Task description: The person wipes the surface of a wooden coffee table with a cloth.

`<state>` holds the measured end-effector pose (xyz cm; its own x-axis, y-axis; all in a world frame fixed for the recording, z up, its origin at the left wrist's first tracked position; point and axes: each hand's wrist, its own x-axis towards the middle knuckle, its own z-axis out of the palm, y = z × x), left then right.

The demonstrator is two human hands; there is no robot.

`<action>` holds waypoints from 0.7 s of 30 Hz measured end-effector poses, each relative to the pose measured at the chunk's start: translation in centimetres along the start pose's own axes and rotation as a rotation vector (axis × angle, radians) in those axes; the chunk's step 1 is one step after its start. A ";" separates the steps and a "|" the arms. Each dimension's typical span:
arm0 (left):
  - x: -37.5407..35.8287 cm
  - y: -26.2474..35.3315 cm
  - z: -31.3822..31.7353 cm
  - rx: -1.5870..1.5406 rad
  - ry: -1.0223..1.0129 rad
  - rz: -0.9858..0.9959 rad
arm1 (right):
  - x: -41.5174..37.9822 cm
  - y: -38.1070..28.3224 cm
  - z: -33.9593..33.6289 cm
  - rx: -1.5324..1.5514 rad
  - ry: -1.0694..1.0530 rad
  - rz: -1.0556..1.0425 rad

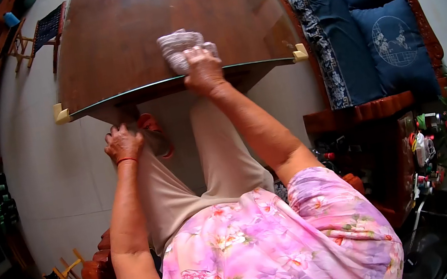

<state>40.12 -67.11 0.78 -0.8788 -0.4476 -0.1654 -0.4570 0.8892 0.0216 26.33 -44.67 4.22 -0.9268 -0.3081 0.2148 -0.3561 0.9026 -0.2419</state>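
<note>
A crumpled, light patterned cloth lies on the glass-topped wooden table, close to its near edge. My right hand presses down on the cloth, with its fingers over the near part. My left hand rests on my left knee, below the table edge, fingers somewhat bent and apart. It holds nothing, and a thin red band circles that wrist.
Pale guards cover the table's near corners, one at the left and another at the right. Along the right side runs a sofa with blue cushions. A folding stool stands at the far left.
</note>
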 end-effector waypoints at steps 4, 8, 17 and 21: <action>-0.4 0.0 0.2 -0.012 0.025 0.026 | -2.1 8.5 -2.3 -0.087 0.057 0.154; -0.7 -0.1 0.4 -0.025 0.049 0.051 | -4.1 16.7 -4.5 -0.224 0.065 0.329; -0.4 0.1 0.0 -0.096 0.008 0.006 | -3.9 19.2 -4.2 -0.247 -0.051 0.400; 0.0 -0.3 0.6 -0.131 0.014 0.017 | -2.7 11.6 -3.4 -0.213 -0.056 0.225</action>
<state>40.38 -67.30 0.16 -0.8882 -0.4343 -0.1502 -0.4549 0.8772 0.1535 25.16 -32.33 4.08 -0.9867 -0.1045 0.1244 -0.1140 0.9908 -0.0725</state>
